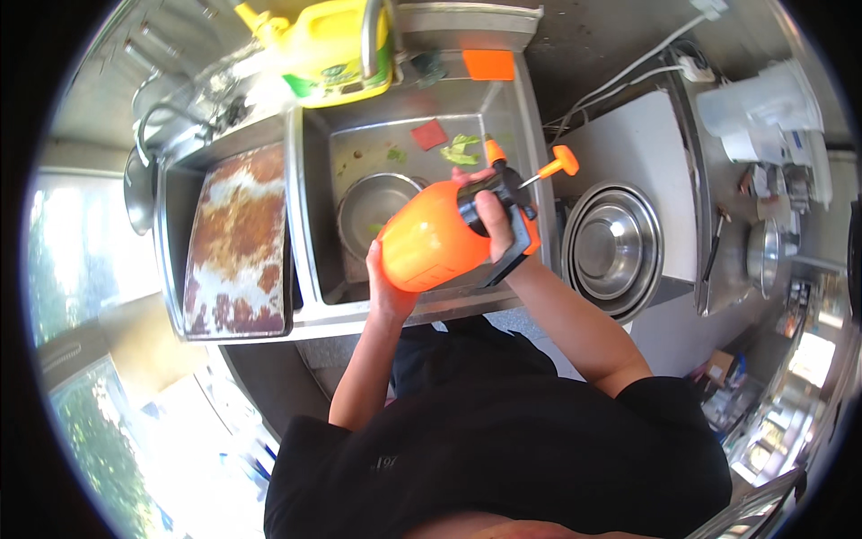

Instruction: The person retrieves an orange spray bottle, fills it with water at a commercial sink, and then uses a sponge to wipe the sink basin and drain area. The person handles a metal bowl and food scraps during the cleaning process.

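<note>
An orange pump pressure sprayer (434, 236) is held tilted over the right basin of a steel double sink (306, 222). My left hand (390, 286) supports the lower end of its bottle. My right hand (495, 222) grips it round the black neck and handle, near the nozzle and the orange pump knob (566, 160). Below the sprayer, a round metal bowl (374, 202) rests in the basin, partly hidden by the bottle. A red scouring pad (429, 135) and a piece of leafy green (461, 149) lie on the basin floor.
A brown-stained metal tray (239, 236) stands in the left basin beside a curved faucet (145, 124). Behind the sink are a yellow jug (337, 47) and an orange sheet-like item (488, 65). Nested steel bowls (609, 246) sit at the right, before a white board (646, 162).
</note>
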Demonstrator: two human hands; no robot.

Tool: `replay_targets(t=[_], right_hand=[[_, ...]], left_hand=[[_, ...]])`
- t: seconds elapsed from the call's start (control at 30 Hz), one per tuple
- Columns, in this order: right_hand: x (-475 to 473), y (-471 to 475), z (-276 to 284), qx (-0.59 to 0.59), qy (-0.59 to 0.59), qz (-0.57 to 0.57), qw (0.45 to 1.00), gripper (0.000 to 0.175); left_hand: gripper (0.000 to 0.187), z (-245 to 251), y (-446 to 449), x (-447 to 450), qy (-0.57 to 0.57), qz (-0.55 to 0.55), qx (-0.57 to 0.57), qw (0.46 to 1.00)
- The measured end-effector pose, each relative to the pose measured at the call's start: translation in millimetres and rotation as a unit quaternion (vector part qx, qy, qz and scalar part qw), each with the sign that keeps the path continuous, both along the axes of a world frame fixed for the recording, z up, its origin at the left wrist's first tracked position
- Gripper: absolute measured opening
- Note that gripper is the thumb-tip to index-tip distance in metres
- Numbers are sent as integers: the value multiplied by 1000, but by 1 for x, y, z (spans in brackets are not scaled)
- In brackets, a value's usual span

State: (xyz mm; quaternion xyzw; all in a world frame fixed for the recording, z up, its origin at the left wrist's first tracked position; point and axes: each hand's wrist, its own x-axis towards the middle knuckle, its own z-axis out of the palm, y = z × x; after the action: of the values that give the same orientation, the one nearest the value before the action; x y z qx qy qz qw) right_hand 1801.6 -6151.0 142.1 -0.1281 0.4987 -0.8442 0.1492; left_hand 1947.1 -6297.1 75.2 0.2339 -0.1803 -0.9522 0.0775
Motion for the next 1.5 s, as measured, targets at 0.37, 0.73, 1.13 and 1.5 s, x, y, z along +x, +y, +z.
replay_targets(t=[0.37,0.73,1.13,1.5], right_hand=[[29,3,67,124,311,189,923,58],[28,15,90,133,354,187,907,58],[40,20,79,177,292,110,933,63],[16,-7,51,91,289,72,950,56]], left_hand=[[111,-18,-15,22,149,-187,249,938],[87,-10,-21,21,39,-205,145,967],[85,19,-9,11,94,-149,142,974],[83,-3,-17,4,53,-130,172,975]])
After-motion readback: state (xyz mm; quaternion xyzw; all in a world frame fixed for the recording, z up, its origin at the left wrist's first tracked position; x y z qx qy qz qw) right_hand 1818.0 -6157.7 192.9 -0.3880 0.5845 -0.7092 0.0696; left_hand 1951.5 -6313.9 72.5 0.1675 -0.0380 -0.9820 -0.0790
